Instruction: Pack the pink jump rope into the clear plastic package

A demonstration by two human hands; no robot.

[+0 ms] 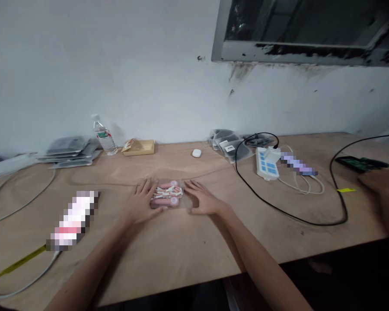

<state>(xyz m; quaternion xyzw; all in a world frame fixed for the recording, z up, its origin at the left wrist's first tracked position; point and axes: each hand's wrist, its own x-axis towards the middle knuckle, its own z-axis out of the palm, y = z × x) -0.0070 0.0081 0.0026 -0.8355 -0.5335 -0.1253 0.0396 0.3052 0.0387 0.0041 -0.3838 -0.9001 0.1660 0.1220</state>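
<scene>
Lying between left hand (142,201) and right hand (203,198), inside the front edge of the desk (188,248): clear packet (167,194). Both spread, unclamped.

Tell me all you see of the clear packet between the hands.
The clear packet looks like thin plastic, lying flat on the table. Inside, two long pink pieces flank small white and pink ones. The left hand overlaps its left edge; the right hand is at its right edge, contact unclear.

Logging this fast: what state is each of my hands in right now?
Left hand: open, fingers spread at the left end of the clear pack.
Right hand: open, thumb and fingers apart at its right end.
</scene>
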